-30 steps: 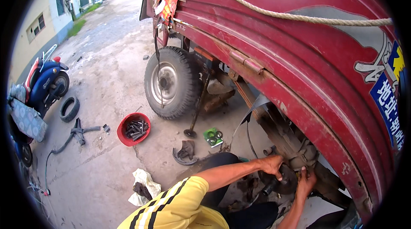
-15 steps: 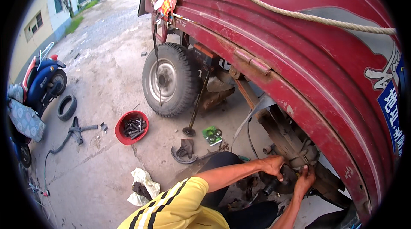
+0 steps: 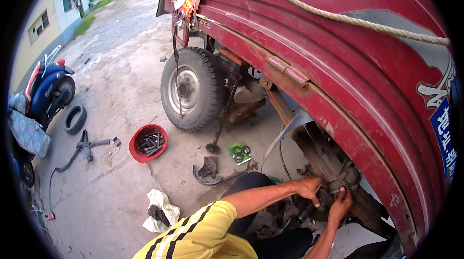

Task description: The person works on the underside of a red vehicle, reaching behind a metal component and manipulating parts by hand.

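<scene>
Lower right of frame: left hand [image 3: 309, 189] and right hand [image 3: 341, 204] at grimy axle assembly [image 3: 338, 177] under red truck bed [image 3: 348, 65]. Fingers curled, apparently pinching a small fitting. Risk: greasy grip slips, part drops.

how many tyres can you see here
3: one on the truck's front wheel, a loose tyre on the ground at left, the scooter's wheel. Others may be hidden.

The axle part [image 3: 340, 179] is greasy, dark grey-brown metal w/ a clamp-like piece on it. It sits under the red truck body [image 3: 367, 80], behind the front wheel [image 3: 191, 89], just above the ground.
</scene>
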Motion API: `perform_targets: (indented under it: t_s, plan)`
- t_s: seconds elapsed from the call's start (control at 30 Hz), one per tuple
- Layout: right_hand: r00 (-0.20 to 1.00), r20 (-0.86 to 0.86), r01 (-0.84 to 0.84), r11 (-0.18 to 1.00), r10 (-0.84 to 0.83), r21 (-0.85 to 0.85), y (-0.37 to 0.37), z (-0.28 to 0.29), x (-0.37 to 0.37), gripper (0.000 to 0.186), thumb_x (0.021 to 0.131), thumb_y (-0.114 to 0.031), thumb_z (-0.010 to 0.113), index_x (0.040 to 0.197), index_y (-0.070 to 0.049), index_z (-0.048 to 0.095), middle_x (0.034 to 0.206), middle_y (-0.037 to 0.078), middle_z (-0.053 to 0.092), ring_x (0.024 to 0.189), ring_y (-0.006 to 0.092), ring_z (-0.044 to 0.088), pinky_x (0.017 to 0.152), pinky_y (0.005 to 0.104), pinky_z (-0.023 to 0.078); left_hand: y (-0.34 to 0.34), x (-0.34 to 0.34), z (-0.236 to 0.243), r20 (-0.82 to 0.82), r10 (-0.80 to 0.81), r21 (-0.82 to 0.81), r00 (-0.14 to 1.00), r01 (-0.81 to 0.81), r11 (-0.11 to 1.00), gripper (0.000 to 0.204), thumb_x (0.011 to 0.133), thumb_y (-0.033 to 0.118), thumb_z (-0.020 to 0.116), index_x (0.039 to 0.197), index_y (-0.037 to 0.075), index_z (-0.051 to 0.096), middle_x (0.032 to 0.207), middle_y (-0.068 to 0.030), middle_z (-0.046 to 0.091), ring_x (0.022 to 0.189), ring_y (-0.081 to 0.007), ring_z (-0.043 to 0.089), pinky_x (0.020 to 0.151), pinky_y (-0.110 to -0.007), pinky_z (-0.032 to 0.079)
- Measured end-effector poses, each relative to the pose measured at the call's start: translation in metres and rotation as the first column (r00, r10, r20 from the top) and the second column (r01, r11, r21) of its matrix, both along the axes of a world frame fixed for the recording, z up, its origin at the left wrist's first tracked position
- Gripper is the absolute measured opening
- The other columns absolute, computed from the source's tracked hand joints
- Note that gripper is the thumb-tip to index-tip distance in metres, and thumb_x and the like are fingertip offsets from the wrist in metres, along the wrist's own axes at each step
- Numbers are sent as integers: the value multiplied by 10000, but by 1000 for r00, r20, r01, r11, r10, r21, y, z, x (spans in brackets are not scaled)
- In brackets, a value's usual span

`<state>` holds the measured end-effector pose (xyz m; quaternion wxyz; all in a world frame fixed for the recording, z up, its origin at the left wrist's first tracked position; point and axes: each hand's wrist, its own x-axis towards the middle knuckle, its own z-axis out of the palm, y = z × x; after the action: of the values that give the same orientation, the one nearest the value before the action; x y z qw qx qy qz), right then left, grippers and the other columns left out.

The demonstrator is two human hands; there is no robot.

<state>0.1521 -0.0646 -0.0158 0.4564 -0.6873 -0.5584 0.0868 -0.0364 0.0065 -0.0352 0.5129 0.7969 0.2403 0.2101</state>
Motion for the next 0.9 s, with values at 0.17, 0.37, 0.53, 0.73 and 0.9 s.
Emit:
perform_targets:
  t_s: [0.17, 0.37, 0.53, 0.73, 0.9]
  plan:
    - [996, 81, -43, 998, 39, 44, -2, 21, -30, 280, 1006, -196, 579, 951, 74, 625, 805, 239, 673, 740, 342, 664, 691, 447, 483, 5, 5, -16, 74, -2, -27, 997, 4, 1000, 676, 601, 212, 894, 1198, -14, 672, 904, -198, 721, 875, -290, 689, 776, -404, 522]
    - [900, 418, -55, 983, 126, -177, 11, 44, -62, 263, 912, -203, 654, 941, 57, 684, 830, 287, 685, 816, 454, 678, 699, 522, 512, 8, 6, -24, 28, 34, -15, 999, -34, 999, 604, 602, 211, 910, 1114, -16, 685, 915, -176, 733, 871, -272, 689, 779, -383, 528]
    - [763, 597, -27, 936, 247, -352, 23, 53, -81, 266, 865, -176, 679, 953, 74, 700, 869, 296, 686, 866, 469, 674, 762, 538, 514, 7, 0, -20, 190, -13, -56, 982, 24, 998, 454, 612, 205, 914, 944, -26, 709, 875, -142, 740, 836, -242, 691, 757, -369, 532]
    - [696, 659, 7, 915, 286, -404, 31, 56, -86, 274, 836, -169, 700, 932, 87, 681, 903, 318, 673, 885, 491, 663, 779, 545, 520, 6, 2, -24, 307, -50, -68, 951, 74, 995, 405, 621, 194, 905, 916, -15, 722, 862, -141, 740, 830, -253, 695, 751, -368, 535]
    - [778, 616, 11, 977, 124, -211, 22, 65, -82, 301, 834, -146, 690, 1007, 95, 638, 893, 322, 664, 880, 488, 658, 769, 542, 511, -1, -8, -14, 216, 38, -17, 976, -35, 999, 608, 610, 212, 906, 1116, -29, 669, 1033, -190, 723, 961, -285, 681, 848, -382, 521]
